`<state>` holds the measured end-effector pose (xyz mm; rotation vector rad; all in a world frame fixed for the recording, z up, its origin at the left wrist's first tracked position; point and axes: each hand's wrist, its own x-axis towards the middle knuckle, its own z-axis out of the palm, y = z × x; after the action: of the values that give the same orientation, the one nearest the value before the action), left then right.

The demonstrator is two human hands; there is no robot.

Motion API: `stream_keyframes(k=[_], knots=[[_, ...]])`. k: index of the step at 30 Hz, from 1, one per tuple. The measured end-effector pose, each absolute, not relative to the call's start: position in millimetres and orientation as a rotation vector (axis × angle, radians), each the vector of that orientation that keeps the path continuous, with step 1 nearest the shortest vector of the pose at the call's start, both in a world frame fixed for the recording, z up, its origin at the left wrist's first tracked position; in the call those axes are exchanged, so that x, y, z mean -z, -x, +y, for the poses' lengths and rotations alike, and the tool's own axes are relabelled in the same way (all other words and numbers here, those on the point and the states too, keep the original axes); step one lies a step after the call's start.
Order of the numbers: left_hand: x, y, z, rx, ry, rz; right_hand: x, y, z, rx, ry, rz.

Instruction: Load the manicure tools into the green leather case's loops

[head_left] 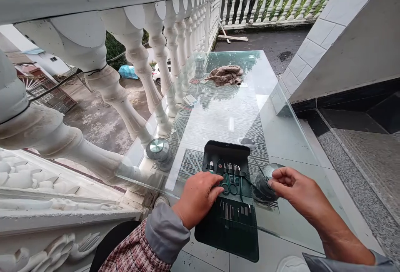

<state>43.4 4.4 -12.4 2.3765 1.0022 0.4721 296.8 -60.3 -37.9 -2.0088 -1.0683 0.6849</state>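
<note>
A dark green manicure case (226,238) lies unfolded on the glass table. Small scissors (229,188), nail clippers (233,170) and several slim metal tools (229,211) sit in its loops and slots. My left hand (200,197) rests over the case's left edge, thumb and index finger apart beside the scissors' handles; its other fingers are partly hidden. To the right of the case, my right hand (290,184) is closed in a pinch on a thin dark tool (260,168). The tool's exact kind is too fine to make out.
The glass tabletop (281,138) stands on round metal-capped legs (159,149). A crumpled brown cloth (225,75) lies toward its far end, and a small card (189,100) shows nearer the left side. White balusters (137,63) border the left; a tiled wall (325,43) is at right.
</note>
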Motion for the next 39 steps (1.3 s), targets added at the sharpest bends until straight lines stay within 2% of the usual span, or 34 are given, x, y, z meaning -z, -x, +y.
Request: stream_keyframes(k=[4, 10, 14, 19, 24, 31, 39], knots=[[4.2, -47.1, 4.2, -0.479, -2.104, 0.969, 24.4, -282.8, -60.5, -1.069, 1.754, -0.850], [7.8, -58.2, -1.2, -0.500, -1.641, 0.870, 16.8, -244.1, -60.3, -1.182, 1.595, -0.992], [14.2, -66.4, -2.1, -0.491, -1.445, 0.879, 24.1, -214.8, -57.3, -1.020, 1.616, -1.198], [14.8, -66.1, -0.7, -0.504, -1.503, 0.975, 30.4, -201.2, -57.8, -0.739, 1.638, -1.407], [7.9, -61.2, -4.7, -0.573, -1.549, 0.882, 26.5, -202.1, -61.1, -0.434, 1.479, -1.530], [2.7, -51.1, 6.4, -0.622, -1.119, 0.860, 27.8, -197.5, -63.3, -0.081, 1.227, -1.779], [7.6, -37.0, 3.4, -0.472, -1.060, 0.817, 31.3, -194.7, -72.7, 0.117, 1.080, -2.065]])
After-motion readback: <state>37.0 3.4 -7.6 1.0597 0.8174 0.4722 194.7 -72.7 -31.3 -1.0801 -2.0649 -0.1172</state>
